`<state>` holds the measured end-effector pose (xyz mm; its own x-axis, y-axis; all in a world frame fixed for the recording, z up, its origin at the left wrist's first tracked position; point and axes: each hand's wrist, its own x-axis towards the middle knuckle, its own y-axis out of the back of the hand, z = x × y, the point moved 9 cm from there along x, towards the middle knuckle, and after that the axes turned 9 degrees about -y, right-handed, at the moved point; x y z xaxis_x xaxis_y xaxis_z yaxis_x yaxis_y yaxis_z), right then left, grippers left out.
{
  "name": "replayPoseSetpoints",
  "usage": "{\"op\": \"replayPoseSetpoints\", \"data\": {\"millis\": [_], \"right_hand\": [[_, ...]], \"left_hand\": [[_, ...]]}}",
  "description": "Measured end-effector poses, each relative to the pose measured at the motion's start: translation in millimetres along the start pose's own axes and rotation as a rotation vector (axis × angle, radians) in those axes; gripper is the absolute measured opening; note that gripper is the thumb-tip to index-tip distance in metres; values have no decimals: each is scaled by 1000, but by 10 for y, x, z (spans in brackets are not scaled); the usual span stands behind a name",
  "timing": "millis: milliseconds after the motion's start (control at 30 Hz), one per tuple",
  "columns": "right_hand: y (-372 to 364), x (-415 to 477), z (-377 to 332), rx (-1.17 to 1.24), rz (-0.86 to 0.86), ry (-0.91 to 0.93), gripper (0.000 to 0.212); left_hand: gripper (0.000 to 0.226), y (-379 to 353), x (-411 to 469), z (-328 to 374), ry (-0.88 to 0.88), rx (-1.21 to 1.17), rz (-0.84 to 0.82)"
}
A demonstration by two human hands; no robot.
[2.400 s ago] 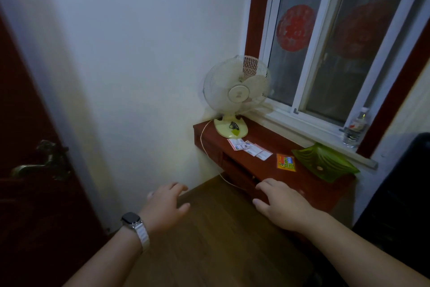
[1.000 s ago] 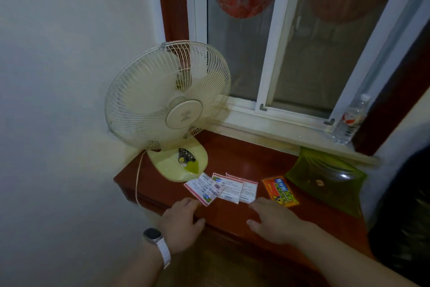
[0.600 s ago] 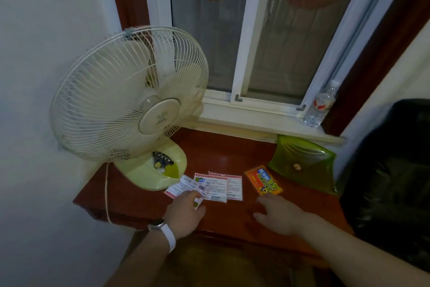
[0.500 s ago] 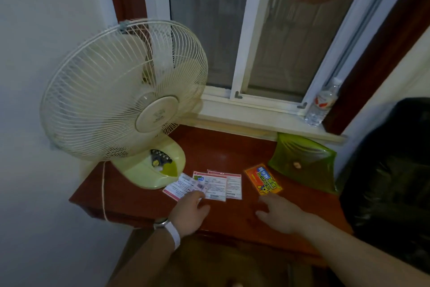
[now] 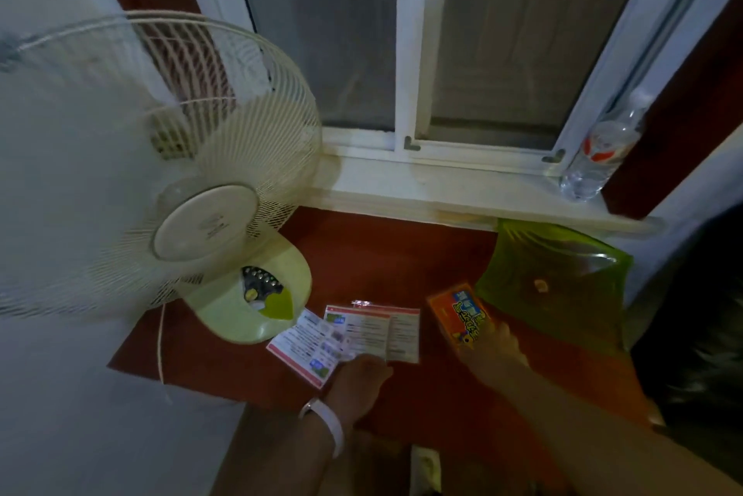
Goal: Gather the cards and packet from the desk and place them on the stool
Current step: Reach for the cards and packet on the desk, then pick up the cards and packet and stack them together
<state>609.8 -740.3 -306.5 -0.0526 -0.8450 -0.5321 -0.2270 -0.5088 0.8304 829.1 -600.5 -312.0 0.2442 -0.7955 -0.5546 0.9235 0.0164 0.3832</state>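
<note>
Three white cards with red borders (image 5: 364,328) lie overlapping on the red-brown desk (image 5: 382,254), just in front of the fan's base. The fingertips of my left hand (image 5: 358,377), which has a white watch band at the wrist, touch their near edges. An orange packet (image 5: 460,310) lies to the right of the cards. My right hand (image 5: 496,351) covers its near end with the fingers. Whether either hand has a grip is hidden. The stool is not in view.
A cream table fan (image 5: 169,182) fills the desk's left end, its cord hanging over the front edge. A green plastic dish (image 5: 563,282) sits right of the packet. A water bottle (image 5: 599,154) stands on the windowsill. Something dark is at far right.
I have come up close to the desk. My left hand slid forward onto the cards' near edges, and my right hand moved forward from the bare desk onto the orange packet.
</note>
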Motion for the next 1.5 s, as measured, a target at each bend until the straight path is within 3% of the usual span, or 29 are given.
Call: {"op": "replayPoseSetpoints", "data": {"millis": [67, 233, 433, 567, 633, 767, 867, 1167, 1333, 1500], "right_hand": [[54, 110, 23, 107, 11, -42, 76], [-8, 397, 110, -13, 7, -88, 77], [-100, 497, 112, -68, 28, -103, 86], [-185, 526, 118, 24, -75, -148, 90], [-234, 526, 134, 170, -115, -166, 83], [-294, 445, 112, 348, -170, -122, 36], [-292, 301, 48, 494, -177, -110, 17], [60, -132, -514, 657, -108, 71, 13], [-28, -360, -973, 636, -198, 186, 16], [-446, -550, -1346, 616, -433, 172, 21]], "left_hand": [[14, -149, 52, 63, 53, -154, -10], [15, -448, 247, 145, 115, -344, -65], [22, -632, 386, 111, 236, -466, -70], [24, -695, 467, 125, 245, -492, -110], [21, -713, 510, 102, 252, -503, -127], [27, -720, 577, 23, 272, -534, -147], [22, -683, 608, 19, 270, -571, -162], [19, -390, 633, -10, 250, -782, -64], [25, -128, 574, 10, 170, -1006, -16], [36, 232, 411, -263, 156, -1153, 94]]}}
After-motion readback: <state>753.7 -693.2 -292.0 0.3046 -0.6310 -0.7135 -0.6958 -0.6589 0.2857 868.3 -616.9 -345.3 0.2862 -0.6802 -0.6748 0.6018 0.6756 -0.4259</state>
